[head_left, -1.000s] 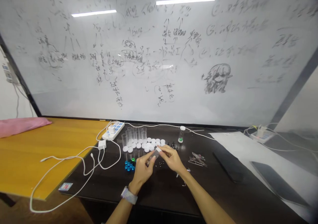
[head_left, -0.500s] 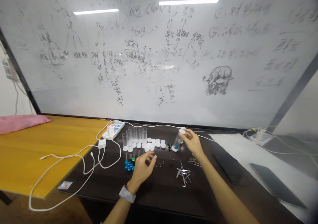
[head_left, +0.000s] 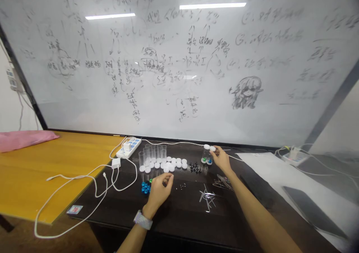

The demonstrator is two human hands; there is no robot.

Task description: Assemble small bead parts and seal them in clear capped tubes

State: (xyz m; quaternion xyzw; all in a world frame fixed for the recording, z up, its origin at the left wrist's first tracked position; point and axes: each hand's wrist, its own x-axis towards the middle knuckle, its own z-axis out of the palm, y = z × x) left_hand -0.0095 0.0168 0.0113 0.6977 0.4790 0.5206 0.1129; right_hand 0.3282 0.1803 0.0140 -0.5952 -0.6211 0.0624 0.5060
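Observation:
My right hand point(head_left: 221, 159) grips a clear capped tube point(head_left: 209, 156) with a blue ball inside. That tube stands upright on the dark table, right beside another capped tube point(head_left: 205, 153) that holds a green ball. My left hand point(head_left: 160, 187) hovers above the table with fingertips drawn together, and nothing shows in it. Partly behind that hand lies a cluster of blue balls point(head_left: 145, 187) with a green ball point(head_left: 150, 181) at its edge. Several small black spiky pieces point(head_left: 195, 167) lie left of the tubes.
Several clear tubes point(head_left: 141, 158) stand on white caps at the back left, with loose white caps point(head_left: 178, 164) beside them. Clear strips point(head_left: 207, 197), thin wires point(head_left: 223, 182) and tiny pale bits point(head_left: 183, 186) lie forward. A power strip point(head_left: 131, 148), white cables point(head_left: 95, 195) and a phone point(head_left: 314, 210) flank them.
My right hand has moved right and slightly down, setting the blue-ball tube upright next to the green-ball tube and uncovering the black pieces. My left hand's fingers have closed together.

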